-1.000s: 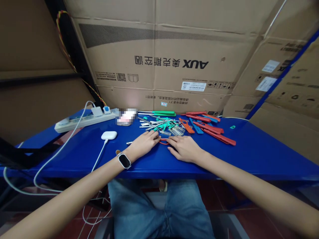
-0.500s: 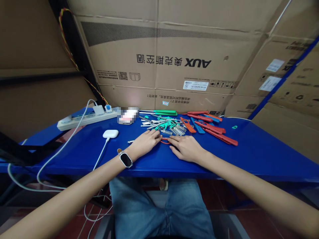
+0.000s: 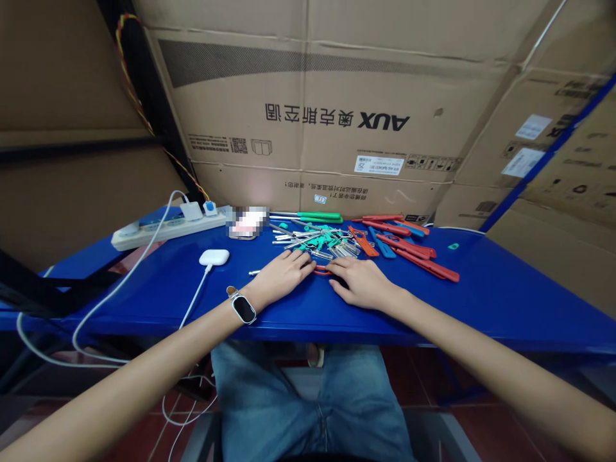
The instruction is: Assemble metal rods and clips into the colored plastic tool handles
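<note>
My left hand (image 3: 285, 276) lies palm down near the table's front edge, its fingers bent and pressed together. Facing it, my right hand (image 3: 362, 281) is palm down too, fingers closed and thumb low. Between their fingertips shows a thin red plastic piece (image 3: 322, 270), gripped from both ends; most of it is hidden under the fingers. A short metal rod end (image 3: 255, 273) sticks out left of my left hand. Just beyond the hands lies a pile of metal rods with green plastic clips (image 3: 317, 240) and clear tubes (image 3: 344, 250).
Red plastic handles (image 3: 418, 250), an orange one (image 3: 364, 242) and a blue one (image 3: 384, 246) lie at the right. Green-handled rods (image 3: 320, 217) are at the back, by a cardboard wall (image 3: 337, 77). A white earphone case (image 3: 214, 257) and power strip (image 3: 168, 229) are left.
The view has shifted very slightly. My fingertips have moved a little on the red piece, and my hands otherwise keep their place.
</note>
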A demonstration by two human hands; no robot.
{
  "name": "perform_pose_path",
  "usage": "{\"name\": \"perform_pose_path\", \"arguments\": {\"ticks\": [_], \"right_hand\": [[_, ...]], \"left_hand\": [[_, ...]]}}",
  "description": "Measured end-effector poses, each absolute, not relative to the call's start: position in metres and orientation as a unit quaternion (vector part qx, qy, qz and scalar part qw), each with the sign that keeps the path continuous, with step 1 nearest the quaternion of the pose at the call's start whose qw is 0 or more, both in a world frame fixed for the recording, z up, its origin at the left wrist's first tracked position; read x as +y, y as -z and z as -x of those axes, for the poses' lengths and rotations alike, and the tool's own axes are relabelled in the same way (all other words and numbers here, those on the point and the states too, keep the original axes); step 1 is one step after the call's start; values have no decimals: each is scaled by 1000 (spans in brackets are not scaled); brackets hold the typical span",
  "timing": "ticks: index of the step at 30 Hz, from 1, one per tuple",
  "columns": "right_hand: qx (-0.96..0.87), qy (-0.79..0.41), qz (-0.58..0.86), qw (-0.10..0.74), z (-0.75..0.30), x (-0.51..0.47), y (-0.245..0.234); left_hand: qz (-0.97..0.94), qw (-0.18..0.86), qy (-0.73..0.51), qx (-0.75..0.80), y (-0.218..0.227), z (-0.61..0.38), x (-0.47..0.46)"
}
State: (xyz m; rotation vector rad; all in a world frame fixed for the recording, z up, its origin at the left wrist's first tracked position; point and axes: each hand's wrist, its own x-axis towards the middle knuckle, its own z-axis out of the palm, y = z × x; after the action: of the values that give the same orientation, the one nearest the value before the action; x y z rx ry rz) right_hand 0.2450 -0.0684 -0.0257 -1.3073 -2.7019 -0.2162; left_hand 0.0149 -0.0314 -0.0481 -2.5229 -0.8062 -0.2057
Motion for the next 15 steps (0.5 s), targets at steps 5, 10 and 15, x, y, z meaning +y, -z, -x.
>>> {"name": "perform_pose_path", "arguments": {"ticks": [5, 10, 15], "right_hand": [[-893, 53, 434, 102, -250, -71, 35], [-879, 19, 448, 160, -253, -72, 48], [-876, -36, 431, 215, -255, -71, 55]], "left_hand": [[928, 238, 92, -272, 49, -15, -30], [927, 246, 95, -268, 48, -17, -30], [931, 231, 97, -265, 48, -18, -30]]}}
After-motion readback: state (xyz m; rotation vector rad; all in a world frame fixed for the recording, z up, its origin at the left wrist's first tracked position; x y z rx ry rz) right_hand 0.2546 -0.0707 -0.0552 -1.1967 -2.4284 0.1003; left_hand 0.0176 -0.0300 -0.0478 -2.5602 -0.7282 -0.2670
